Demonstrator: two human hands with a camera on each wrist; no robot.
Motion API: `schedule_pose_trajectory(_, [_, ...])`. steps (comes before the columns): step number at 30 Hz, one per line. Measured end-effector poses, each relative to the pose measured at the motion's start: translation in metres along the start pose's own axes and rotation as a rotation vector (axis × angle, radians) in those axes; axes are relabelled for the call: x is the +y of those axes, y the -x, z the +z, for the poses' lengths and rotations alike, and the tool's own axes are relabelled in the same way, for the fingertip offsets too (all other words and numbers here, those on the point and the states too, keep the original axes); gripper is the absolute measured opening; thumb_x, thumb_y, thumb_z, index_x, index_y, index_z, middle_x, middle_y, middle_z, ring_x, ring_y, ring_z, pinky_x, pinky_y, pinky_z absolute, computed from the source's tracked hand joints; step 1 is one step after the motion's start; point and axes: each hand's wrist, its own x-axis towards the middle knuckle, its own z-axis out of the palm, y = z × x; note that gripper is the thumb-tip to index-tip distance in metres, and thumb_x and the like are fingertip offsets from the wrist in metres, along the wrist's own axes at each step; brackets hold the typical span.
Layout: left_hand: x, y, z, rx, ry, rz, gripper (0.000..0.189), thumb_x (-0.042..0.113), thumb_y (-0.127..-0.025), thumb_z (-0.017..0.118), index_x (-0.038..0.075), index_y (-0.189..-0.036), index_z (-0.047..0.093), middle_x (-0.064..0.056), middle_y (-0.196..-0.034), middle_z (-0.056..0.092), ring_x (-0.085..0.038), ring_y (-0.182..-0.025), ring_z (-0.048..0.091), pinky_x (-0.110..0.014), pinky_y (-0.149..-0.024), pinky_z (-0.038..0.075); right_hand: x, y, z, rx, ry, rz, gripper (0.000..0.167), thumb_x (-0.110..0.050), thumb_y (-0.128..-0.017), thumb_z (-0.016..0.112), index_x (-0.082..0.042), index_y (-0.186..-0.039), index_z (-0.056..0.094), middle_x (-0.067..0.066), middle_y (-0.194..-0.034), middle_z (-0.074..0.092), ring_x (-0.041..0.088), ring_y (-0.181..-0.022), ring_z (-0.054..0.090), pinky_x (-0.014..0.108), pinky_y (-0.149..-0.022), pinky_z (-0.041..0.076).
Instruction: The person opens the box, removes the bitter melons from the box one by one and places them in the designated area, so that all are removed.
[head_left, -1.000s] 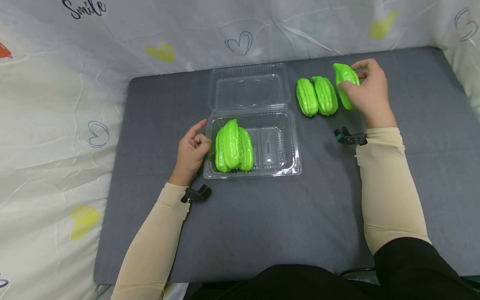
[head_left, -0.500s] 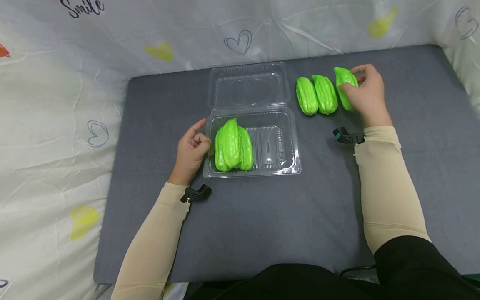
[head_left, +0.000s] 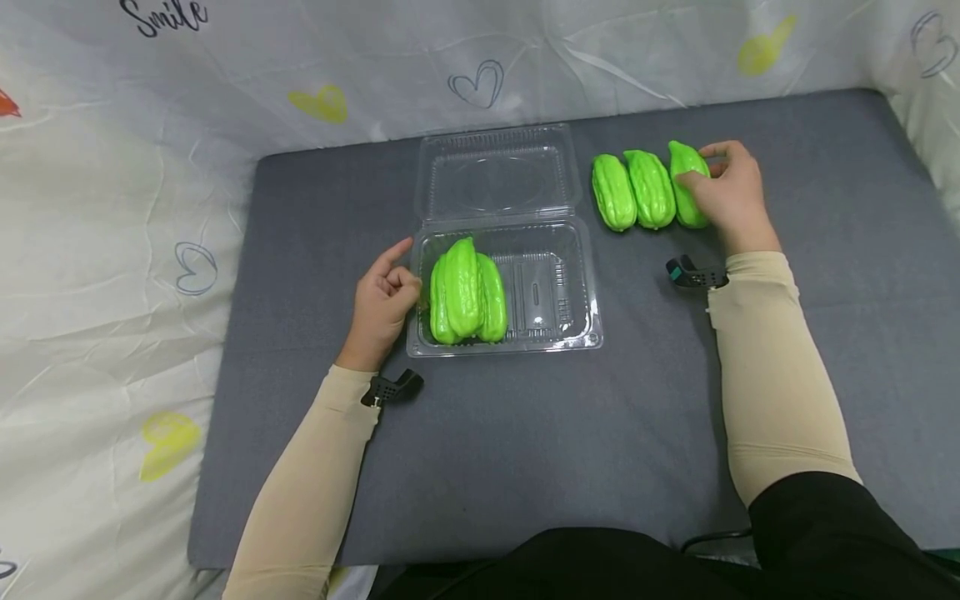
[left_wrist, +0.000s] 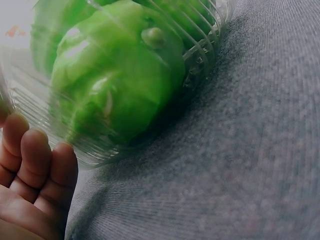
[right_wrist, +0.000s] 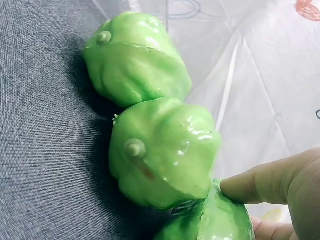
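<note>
My right hand (head_left: 735,196) holds a ridged green bitter melon (head_left: 686,179) between thumb and fingers, at the right end of a row. Beside it lie two more bitter melons, a middle one (head_left: 651,190) and a left one (head_left: 614,193). The right wrist view shows the held bitter melon (right_wrist: 220,220) against its neighbour (right_wrist: 165,155). At the left rim of a clear plastic container (head_left: 551,343), my left hand (head_left: 382,304) grips the edge with curled fingers. Inside, on the left, are several bitter melons (head_left: 463,287), one lying on top of others.
The container's hinged lid (head_left: 498,175) lies folded back on the grey table (head_left: 510,450). A white printed sheet (head_left: 405,67) hangs behind the table and along its left side. A black wrist mount (head_left: 693,272) sticks out from the right sleeve.
My right hand has moved slightly left and toward me with its bitter melon, closing the gap to the row. The left hand and the container have stayed put.
</note>
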Motion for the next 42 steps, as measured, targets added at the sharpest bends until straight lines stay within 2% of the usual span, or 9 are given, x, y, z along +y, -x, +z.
schedule_pose_trajectory(5, [-0.0006, -0.0004, -0.0003, -0.001, -0.003, -0.001, 0.069, -0.010, -0.089, 0.054, 0.001, -0.156, 0.045, 0.005, -0.074, 0.061, -0.007, -0.065, 0.052, -0.021, -0.068, 0.048, 0.0021, -0.0013, 0.0010, -0.015, -0.005, 0.016, 0.062, -0.040, -0.100, 0.062, -0.016, -0.155, 0.046, -0.006, -0.112, 0.044, 0.008, -0.093, 0.044, 0.032, -0.082, 0.043])
schedule_pose_trajectory(12, [-0.0013, 0.0001, -0.0006, -0.004, 0.001, -0.003, 0.069, -0.009, -0.089, 0.054, 0.001, -0.157, 0.044, 0.005, -0.074, 0.061, -0.007, -0.065, 0.052, -0.021, -0.067, 0.047, 0.0031, -0.0021, 0.0017, -0.028, -0.029, 0.030, 0.065, -0.048, -0.101, 0.058, -0.018, -0.157, 0.045, -0.001, -0.127, 0.045, 0.009, -0.102, 0.043, 0.033, -0.087, 0.042])
schedule_pose_trajectory(21, [-0.0004, -0.0002, -0.0001, -0.006, 0.002, 0.002, 0.069, -0.010, -0.090, 0.054, 0.000, -0.157, 0.044, 0.006, -0.074, 0.061, -0.007, -0.065, 0.053, -0.021, -0.068, 0.048, 0.0023, -0.0028, 0.0024, -0.029, -0.087, 0.039, 0.068, -0.056, -0.101, 0.054, -0.016, -0.155, 0.046, -0.007, -0.109, 0.046, 0.008, -0.089, 0.049, 0.031, -0.079, 0.044])
schedule_pose_trajectory(27, [-0.0002, -0.0009, 0.0000, -0.002, 0.002, 0.001, 0.068, -0.009, -0.090, 0.054, 0.000, -0.156, 0.044, 0.006, -0.074, 0.061, -0.007, -0.064, 0.053, -0.021, -0.067, 0.048, 0.0007, -0.0022, 0.0030, -0.017, -0.077, 0.040, 0.071, -0.059, -0.101, 0.053, -0.015, -0.156, 0.046, -0.008, -0.110, 0.047, 0.006, -0.089, 0.049, 0.031, -0.080, 0.044])
schedule_pose_trajectory(30, [0.0006, -0.0016, 0.0000, 0.002, 0.001, 0.002, 0.068, -0.009, -0.090, 0.055, 0.000, -0.156, 0.045, 0.006, -0.074, 0.061, -0.006, -0.065, 0.052, -0.020, -0.067, 0.048, -0.0008, -0.0024, 0.0025, -0.010, -0.059, 0.043, 0.072, -0.060, -0.101, 0.052, -0.015, -0.157, 0.045, -0.005, -0.117, 0.049, 0.006, -0.092, 0.048, 0.031, -0.083, 0.044])
schedule_pose_trajectory(36, [0.0010, -0.0024, -0.0004, 0.007, 0.013, -0.002, 0.069, -0.011, -0.089, 0.054, -0.001, -0.156, 0.045, 0.006, -0.073, 0.060, -0.006, -0.064, 0.052, -0.020, -0.065, 0.046, -0.0029, -0.0033, 0.0013, -0.014, -0.028, 0.066, 0.074, -0.063, -0.101, 0.049, -0.018, -0.159, 0.043, 0.011, -0.146, 0.047, 0.008, -0.103, 0.048, 0.031, -0.088, 0.044])
schedule_pose_trajectory(42, [-0.0001, -0.0010, -0.0013, -0.002, -0.002, -0.019, 0.068, -0.010, -0.090, 0.053, 0.000, -0.157, 0.044, 0.006, -0.074, 0.061, -0.006, -0.064, 0.053, -0.020, -0.065, 0.047, -0.0014, -0.0013, 0.0008, -0.038, -0.012, 0.075, 0.072, -0.060, -0.102, 0.049, -0.019, -0.161, 0.040, 0.015, -0.154, 0.043, 0.015, -0.111, 0.050, 0.033, -0.089, 0.044])
